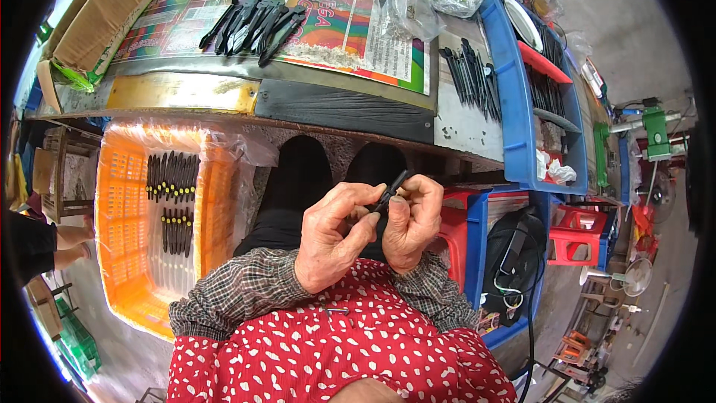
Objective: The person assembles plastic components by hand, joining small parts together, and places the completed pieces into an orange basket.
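Note:
Above my lap, both hands are closed on one slim black piece [391,189], held at a slant with its upper end pointing away to the right. My left hand [332,233] pinches its lower part between thumb and fingers. Curled fingers and the thumb of my right hand [412,225] grip it from the other side. The fingers cover much of the piece, so its exact kind cannot be made out. On the bench ahead lies a loose pile of long black pieces [253,26]. A second bunch of black pieces [471,78] lies farther right.
At left, an orange basket [123,213] holds rows of black pieces with yellow spots [173,177]. A blue bin [516,97] with compartments stands on the bench at right. A cardboard box [97,19] and plastic bags [418,4] edge the bench; a red stool [578,235] stands below right.

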`<state>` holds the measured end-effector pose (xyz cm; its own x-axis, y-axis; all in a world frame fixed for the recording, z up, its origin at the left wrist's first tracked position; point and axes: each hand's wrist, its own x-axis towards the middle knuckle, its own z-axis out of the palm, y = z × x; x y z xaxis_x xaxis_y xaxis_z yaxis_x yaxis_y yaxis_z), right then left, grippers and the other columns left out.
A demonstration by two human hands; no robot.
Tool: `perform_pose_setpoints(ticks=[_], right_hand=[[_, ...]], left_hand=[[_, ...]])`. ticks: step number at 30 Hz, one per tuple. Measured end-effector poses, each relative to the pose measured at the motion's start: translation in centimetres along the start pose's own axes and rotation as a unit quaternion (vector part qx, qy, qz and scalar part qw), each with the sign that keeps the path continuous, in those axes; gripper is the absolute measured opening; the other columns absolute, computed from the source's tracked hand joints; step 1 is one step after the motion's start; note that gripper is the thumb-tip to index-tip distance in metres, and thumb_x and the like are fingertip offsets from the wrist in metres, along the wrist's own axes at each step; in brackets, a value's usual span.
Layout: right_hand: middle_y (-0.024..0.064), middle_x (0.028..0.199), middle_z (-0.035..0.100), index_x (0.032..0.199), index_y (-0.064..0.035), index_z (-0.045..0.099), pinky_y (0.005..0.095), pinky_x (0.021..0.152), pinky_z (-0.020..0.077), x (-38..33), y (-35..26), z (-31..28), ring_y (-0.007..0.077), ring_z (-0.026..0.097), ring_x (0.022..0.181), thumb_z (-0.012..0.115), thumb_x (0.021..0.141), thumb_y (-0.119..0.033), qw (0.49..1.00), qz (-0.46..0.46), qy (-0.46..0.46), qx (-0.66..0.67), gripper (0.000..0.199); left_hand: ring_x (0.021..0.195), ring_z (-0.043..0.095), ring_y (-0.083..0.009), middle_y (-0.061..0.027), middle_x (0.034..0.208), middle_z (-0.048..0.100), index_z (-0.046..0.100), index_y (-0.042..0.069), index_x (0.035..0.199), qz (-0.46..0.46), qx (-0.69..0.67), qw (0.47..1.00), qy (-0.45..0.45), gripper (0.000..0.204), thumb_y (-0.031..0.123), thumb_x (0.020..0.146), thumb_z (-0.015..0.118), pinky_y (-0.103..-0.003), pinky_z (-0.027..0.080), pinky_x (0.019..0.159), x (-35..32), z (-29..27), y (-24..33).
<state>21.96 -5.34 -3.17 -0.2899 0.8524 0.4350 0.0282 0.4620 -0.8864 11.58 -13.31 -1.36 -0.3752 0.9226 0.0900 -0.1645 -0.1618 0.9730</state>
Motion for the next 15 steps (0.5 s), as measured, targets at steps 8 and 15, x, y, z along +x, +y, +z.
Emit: perform_pose_setpoints(ticks=[8, 15], right_hand=[[0.0040, 0.074, 0.055, 0.093, 0.0001, 0.054, 0.0214, 0.051, 0.0397, 0.1, 0.1, 0.1, 0.0080, 0.047, 0.058, 0.073, 0.084, -0.015, 0.996, -0.085, 0.015, -0.013, 0.027], [0.0069, 0.081, 0.059, 0.100, 0.0016, 0.056, 0.0220, 0.054, 0.0454, -0.1, -0.4, -1.1, 0.0091, 0.054, 0.063, 0.074, 0.082, -0.010, 0.998, -0.053, -0.026, 0.014, 0.029]], left_hand=[[0.073, 0.059, -0.0078, -0.0112, 0.111, 0.054, 0.058, -0.005, 0.116, -0.011, -0.032, 0.999, 0.003, 0.030, -0.010, 0.087, 0.053, -0.019, 0.049, 0.062, -0.1, 0.1, 0.3], [0.074, 0.059, -0.0075, -0.0096, 0.111, 0.054, 0.057, -0.005, 0.117, -0.018, -0.031, 0.999, 0.007, 0.030, -0.009, 0.088, 0.052, -0.019, 0.050, 0.063, -0.1, 0.1, 0.5]])
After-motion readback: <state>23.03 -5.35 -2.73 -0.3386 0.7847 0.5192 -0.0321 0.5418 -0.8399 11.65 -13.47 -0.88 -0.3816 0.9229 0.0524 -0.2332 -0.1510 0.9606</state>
